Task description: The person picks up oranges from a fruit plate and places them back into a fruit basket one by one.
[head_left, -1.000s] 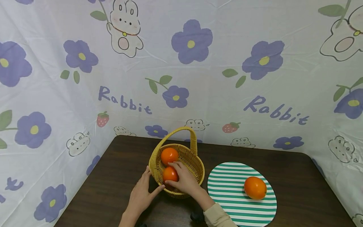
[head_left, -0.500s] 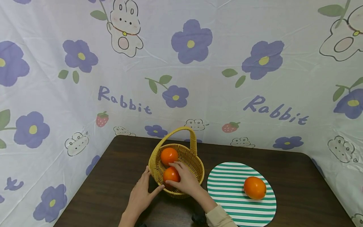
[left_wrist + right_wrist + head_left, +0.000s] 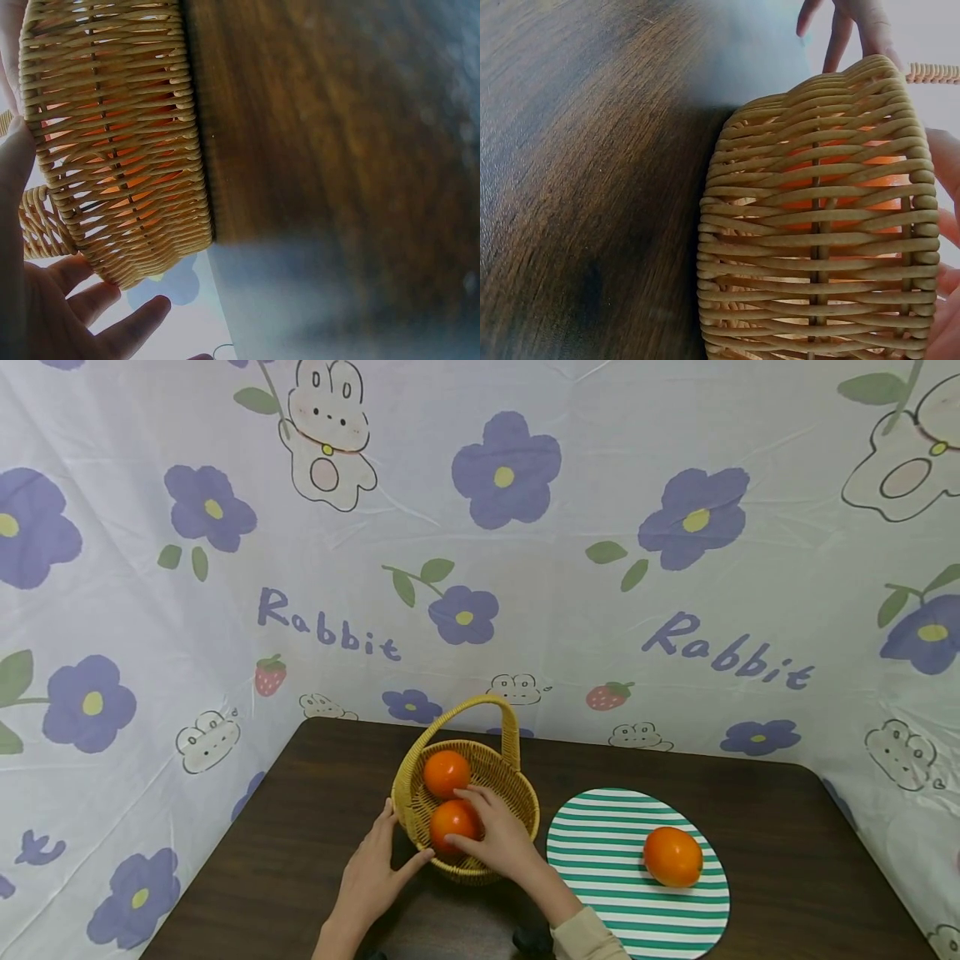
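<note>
Right hand [image 3: 501, 838] grips near orange [image 3: 450, 823] | left hand [image 3: 371, 870], fingers spread, touches basket [image 3: 512, 787] | head view only: striped mat [image 3: 600, 853] bearing lone orange [image 3: 673, 857]

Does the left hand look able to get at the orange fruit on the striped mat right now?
Probably not directly: the left hand touches the basket, and both that basket and the right forearm lie between it and that orange fruit.

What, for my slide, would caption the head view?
Left hand against yellow basket, right hand on one of two orange fruits inside; third fruit on striped mat.
</note>
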A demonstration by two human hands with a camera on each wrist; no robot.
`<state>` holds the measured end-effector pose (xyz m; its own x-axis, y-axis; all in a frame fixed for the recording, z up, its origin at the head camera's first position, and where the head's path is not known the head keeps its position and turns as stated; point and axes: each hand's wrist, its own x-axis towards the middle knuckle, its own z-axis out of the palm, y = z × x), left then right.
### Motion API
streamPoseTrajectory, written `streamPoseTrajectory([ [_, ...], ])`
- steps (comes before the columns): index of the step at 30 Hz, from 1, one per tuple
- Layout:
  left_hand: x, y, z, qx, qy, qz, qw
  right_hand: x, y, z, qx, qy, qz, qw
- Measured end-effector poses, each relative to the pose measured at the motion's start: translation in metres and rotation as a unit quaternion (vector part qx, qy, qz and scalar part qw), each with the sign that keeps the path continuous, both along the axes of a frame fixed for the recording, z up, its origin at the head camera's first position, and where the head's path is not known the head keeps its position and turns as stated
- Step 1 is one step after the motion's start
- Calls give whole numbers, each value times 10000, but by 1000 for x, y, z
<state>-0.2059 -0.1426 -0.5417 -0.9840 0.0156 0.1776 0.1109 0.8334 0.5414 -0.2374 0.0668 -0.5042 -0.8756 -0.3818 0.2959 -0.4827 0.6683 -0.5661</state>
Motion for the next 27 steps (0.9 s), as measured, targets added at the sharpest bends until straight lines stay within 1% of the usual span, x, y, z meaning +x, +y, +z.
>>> streamPoseTrajectory([
  [9,0,1,1,20,-91,-59,9999,4,7,1,-118,216,7,9997],
  [15,0,0,0,35,-88,-43,9999,8,11,3,-160,243,-37,9996],
  [22,-1,0,-2,20,-100,-32,9999,11,19,2,-484,345,-249,9979],
  [27,-1,0,-3,12,-133,-30,9999,13,25,2,-555,302,-406,9972],
])
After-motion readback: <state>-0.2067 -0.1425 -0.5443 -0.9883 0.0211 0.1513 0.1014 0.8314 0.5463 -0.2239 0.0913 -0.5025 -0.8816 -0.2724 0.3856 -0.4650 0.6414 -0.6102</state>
